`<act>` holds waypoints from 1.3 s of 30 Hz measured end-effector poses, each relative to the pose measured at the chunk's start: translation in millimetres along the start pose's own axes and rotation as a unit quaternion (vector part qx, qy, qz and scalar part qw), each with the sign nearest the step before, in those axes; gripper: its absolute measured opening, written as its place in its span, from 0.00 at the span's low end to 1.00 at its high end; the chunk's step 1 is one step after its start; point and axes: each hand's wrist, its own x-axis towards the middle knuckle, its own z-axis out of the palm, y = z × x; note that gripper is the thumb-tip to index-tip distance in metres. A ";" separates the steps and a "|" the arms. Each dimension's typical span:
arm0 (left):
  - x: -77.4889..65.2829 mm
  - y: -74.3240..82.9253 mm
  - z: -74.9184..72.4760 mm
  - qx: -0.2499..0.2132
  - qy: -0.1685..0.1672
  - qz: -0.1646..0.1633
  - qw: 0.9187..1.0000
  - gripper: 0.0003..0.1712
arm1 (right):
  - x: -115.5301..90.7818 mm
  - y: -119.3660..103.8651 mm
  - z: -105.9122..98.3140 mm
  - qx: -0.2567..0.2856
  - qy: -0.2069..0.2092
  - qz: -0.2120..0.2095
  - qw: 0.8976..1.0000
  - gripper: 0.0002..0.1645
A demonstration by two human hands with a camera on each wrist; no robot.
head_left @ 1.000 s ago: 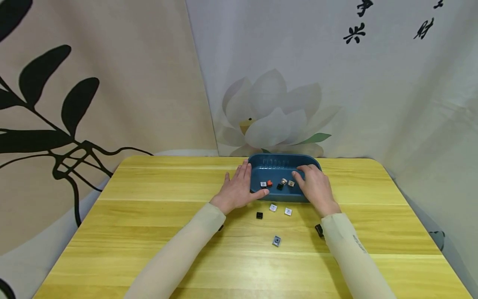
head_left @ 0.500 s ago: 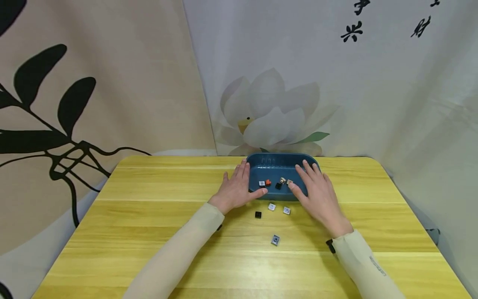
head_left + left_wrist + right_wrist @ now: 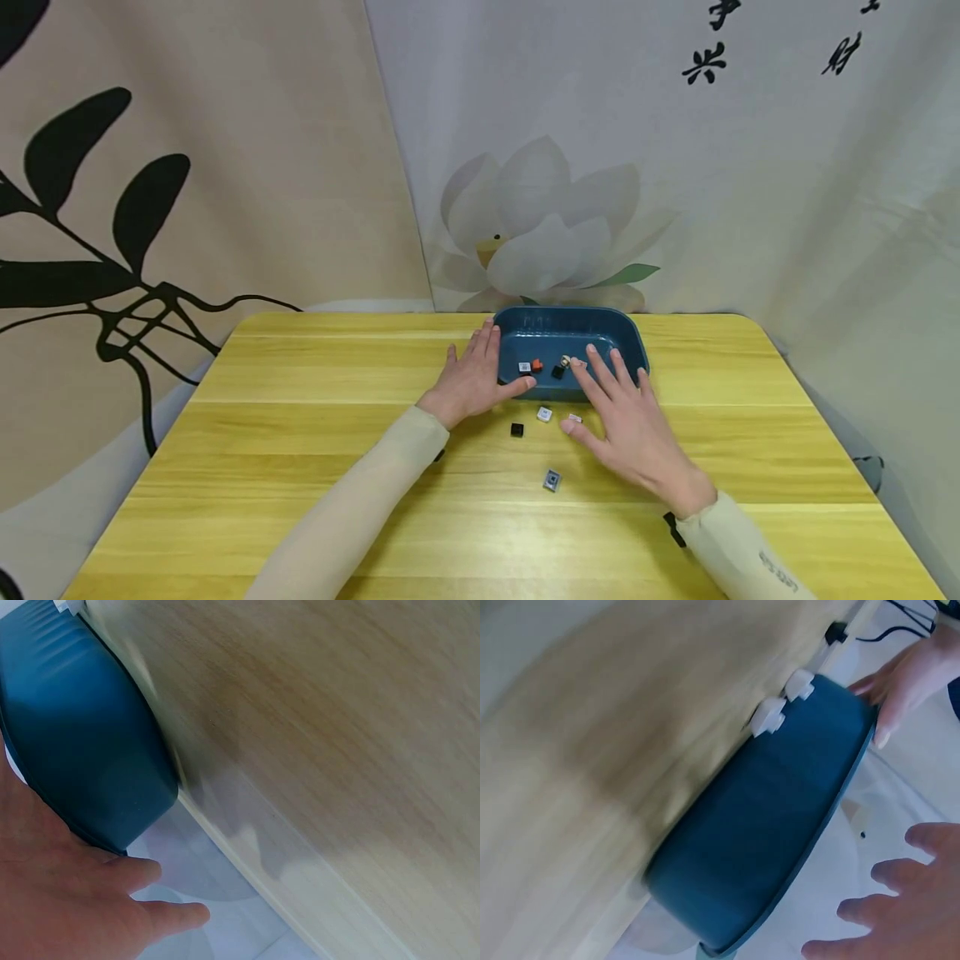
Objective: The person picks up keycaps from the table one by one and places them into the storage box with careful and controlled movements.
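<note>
My left hand rests at the left end of a blue tray, fingers straight along its outer side and thumb reaching over the front rim. In the left wrist view, two fingertips extend past the tray's end. With fingers spread, my right hand hovers over the tray's front right side and holds nothing. Its thumb overlaps a small white square block in the head view. Inside the tray lie a white-topped block, an orange block, a black block and pale ones partly hidden by right fingers.
In front of the tray, on the wooden table, lie another white block, a black block and a grey-blue block. A printed curtain hangs behind the table's back edge.
My right hand has drawn back from inside the tray toward me, its fingers spreading, and now covers part of one white block on the table. My left hand has stayed at the tray.
</note>
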 end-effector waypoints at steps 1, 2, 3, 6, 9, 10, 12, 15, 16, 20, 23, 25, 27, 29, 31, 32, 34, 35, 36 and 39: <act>0.0 0.0 0.1 0.000 0.001 0.000 1.000 0.70 | -1.0 -2.0 0.1 -0.001 -0.003 -0.004 1.000 0.51; 0.0 0.0 0.1 0.000 0.001 0.000 1.000 0.70 | -1.8 -4.1 0.2 -0.001 -0.005 -0.010 1.000 0.51; 0.1 0.0 0.3 0.000 0.002 -0.001 1.000 0.70 | -2.6 -6.0 0.4 -0.002 -0.008 -0.014 1.000 0.51; 0.3 0.2 0.6 0.004 0.001 -0.002 1.000 0.70 | -5.2 -10.6 1.0 0.000 -0.018 -0.025 1.000 0.52; -0.1 0.4 0.5 0.005 0.003 0.000 1.000 0.70 | -7.7 -14.5 2.0 0.003 -0.022 -0.034 0.999 0.52; -0.2 0.4 0.4 0.006 0.003 0.000 1.000 0.70 | -8.4 -15.8 2.5 0.003 -0.023 -0.037 0.999 0.52; -0.6 0.5 -0.1 0.006 0.005 0.003 1.000 0.70 | -9.7 -18.1 3.7 0.004 -0.024 -0.042 0.999 0.52; -1.2 0.4 -0.7 0.006 0.006 0.004 1.000 0.70 | -12.0 -22.0 5.4 0.008 -0.028 -0.050 0.998 0.51; -1.2 0.4 -0.9 0.006 0.005 0.004 1.000 0.70 | -12.9 -23.6 5.9 0.010 -0.032 -0.052 0.998 0.51; -1.7 0.7 -1.6 0.006 0.005 0.005 1.000 0.70 | -16.4 -30.2 7.8 0.025 -0.041 -0.066 0.997 0.49; -1.5 0.5 -1.4 0.008 0.007 0.007 1.000 0.70 | -18.5 -35.6 8.8 0.039 -0.051 -0.075 0.995 0.48; -0.9 0.3 -1.1 0.011 0.008 0.008 1.000 0.70 | -20.1 -38.4 9.4 0.050 -0.058 -0.082 0.994 0.48; -0.9 0.4 -1.1 0.013 0.008 0.008 1.000 0.70 | -21.7 -40.4 10.4 0.060 -0.066 -0.088 0.992 0.48; -1.2 0.5 -1.4 0.014 0.008 0.008 1.000 0.70 | -23.3 -41.6 12.0 0.070 -0.071 -0.093 0.991 0.48; -1.5 0.7 -1.3 0.014 0.008 0.006 1.000 0.70 | -24.5 -42.6 13.4 0.073 -0.072 -0.099 0.990 0.47; -1.9 0.8 -1.4 0.013 0.009 0.006 1.000 0.70 | -24.7 -43.0 14.2 0.073 -0.073 -0.102 0.989 0.47; -2.1 0.9 -1.3 0.012 0.010 0.006 1.000 0.70 | -24.9 -43.5 15.3 0.072 -0.073 -0.108 0.989 0.47; -1.9 1.0 -1.0 0.011 0.009 0.006 1.000 0.70 | -24.8 -43.7 15.7 0.070 -0.074 -0.112 0.988 0.47; -1.8 1.2 -0.9 0.011 0.009 0.005 1.000 0.70 | -24.7 -43.6 16.1 0.069 -0.077 -0.114 0.988 0.46; -1.8 1.5 -0.9 0.009 0.006 0.004 1.000 0.70 | -23.9 -42.6 17.9 0.062 -0.085 -0.125 0.987 0.43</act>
